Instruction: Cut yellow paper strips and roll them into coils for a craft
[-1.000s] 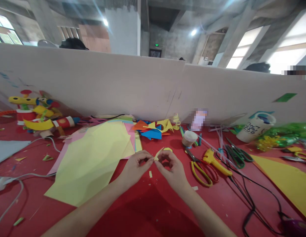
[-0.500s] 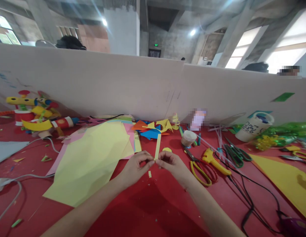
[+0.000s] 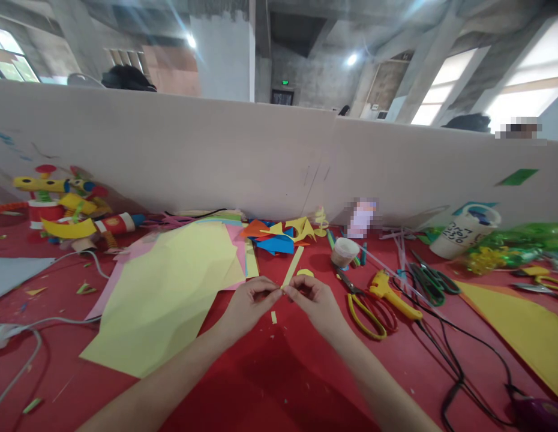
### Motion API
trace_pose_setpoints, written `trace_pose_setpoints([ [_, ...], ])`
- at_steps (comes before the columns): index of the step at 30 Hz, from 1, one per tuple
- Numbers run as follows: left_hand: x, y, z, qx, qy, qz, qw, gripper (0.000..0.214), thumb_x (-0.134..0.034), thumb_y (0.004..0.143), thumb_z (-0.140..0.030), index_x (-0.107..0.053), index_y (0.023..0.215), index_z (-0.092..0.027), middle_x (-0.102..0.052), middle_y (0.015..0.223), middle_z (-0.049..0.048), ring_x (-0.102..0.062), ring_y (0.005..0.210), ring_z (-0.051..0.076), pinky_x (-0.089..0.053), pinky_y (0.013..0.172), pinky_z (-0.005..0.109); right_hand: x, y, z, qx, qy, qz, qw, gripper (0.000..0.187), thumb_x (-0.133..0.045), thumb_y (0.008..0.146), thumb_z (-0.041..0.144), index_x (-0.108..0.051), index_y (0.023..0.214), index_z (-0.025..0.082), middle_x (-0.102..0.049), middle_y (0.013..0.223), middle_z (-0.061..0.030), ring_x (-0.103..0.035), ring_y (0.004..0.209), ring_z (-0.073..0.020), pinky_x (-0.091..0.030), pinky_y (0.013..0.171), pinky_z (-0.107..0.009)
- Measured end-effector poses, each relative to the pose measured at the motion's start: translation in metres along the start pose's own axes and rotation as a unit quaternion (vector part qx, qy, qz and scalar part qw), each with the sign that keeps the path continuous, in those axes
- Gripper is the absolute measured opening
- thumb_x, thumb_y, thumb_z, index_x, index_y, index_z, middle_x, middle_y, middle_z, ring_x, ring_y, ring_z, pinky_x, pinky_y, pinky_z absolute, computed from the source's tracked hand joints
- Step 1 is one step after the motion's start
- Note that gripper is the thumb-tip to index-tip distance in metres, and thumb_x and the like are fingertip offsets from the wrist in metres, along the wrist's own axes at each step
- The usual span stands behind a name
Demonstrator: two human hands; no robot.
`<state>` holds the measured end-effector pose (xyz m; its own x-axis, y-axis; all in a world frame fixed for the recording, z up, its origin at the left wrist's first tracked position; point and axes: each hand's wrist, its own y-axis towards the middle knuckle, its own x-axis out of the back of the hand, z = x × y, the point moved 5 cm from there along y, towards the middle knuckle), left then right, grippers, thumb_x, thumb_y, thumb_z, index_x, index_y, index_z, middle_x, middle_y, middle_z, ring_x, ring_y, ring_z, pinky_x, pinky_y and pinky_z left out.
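A thin pale-yellow paper strip (image 3: 293, 266) stands up and leans to the right between both hands. My left hand (image 3: 249, 305) pinches its lower end with thumb and forefinger. My right hand (image 3: 315, 302) pinches the same end from the right, fingers curled in. Both hands hover just above the red tabletop (image 3: 270, 384). A small yellow paper scrap (image 3: 273, 317) lies under them, and a small yellow curved piece (image 3: 305, 273) lies just beyond the right hand.
Large pale-yellow and pink sheets (image 3: 171, 288) lie to the left. Yellow-handled scissors (image 3: 366, 309), a yellow glue gun (image 3: 391, 295) with black cable, green scissors (image 3: 429, 282), a tape roll (image 3: 344, 251) and a cup (image 3: 463, 233) lie right. Coloured paper scraps (image 3: 279, 235) and a paper craft figure (image 3: 67, 207) sit by the white partition (image 3: 261, 156).
The strip, curled over a second ago, was pulled straight upright and now tilts to the right. Both hands stay pinched together at its base.
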<state>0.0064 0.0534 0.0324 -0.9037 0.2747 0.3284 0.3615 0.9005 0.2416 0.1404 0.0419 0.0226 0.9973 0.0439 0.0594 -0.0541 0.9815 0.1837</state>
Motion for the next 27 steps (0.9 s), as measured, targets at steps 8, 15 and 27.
trace_pose_setpoints([
  [8,0.003,-0.004,-0.009,-0.02,0.03,-0.034,0.999,0.015,-0.054,0.076,-0.024,-0.064,0.065,-0.018,-0.058,0.067,0.0008,-0.054,0.065,0.013,-0.042,0.062,0.024,0.005,-0.013,0.019,0.138,-0.136,-0.108,0.975,0.009,-0.062,0.074,0.026,-0.055,0.071,0.021,-0.056,0.067,0.0001,-0.054,0.063,-0.0148,-0.046,0.062,-0.027],
  [15,0.003,-0.006,-0.015,-0.061,0.084,-0.033,0.994,0.012,-0.053,0.078,-0.019,-0.063,0.071,-0.019,-0.059,0.071,0.0011,-0.055,0.068,0.013,-0.043,0.064,0.024,0.003,-0.017,0.029,0.266,-0.223,-0.07,0.935,0.011,-0.058,0.078,0.016,-0.064,0.083,0.024,-0.063,0.079,-0.0037,-0.059,0.073,-0.0162,-0.049,0.069,-0.029],
  [27,0.0,-0.002,-0.011,-0.143,0.223,0.086,0.961,0.018,-0.042,0.086,-0.02,-0.06,0.083,-0.018,-0.058,0.084,0.0038,-0.053,0.082,0.015,-0.042,0.076,0.028,0.004,-0.002,0.019,0.177,-0.241,0.029,0.954,0.01,-0.056,0.076,0.014,-0.064,0.074,0.02,-0.061,0.072,-0.0025,-0.057,0.068,-0.0153,-0.046,0.064,-0.026],
])
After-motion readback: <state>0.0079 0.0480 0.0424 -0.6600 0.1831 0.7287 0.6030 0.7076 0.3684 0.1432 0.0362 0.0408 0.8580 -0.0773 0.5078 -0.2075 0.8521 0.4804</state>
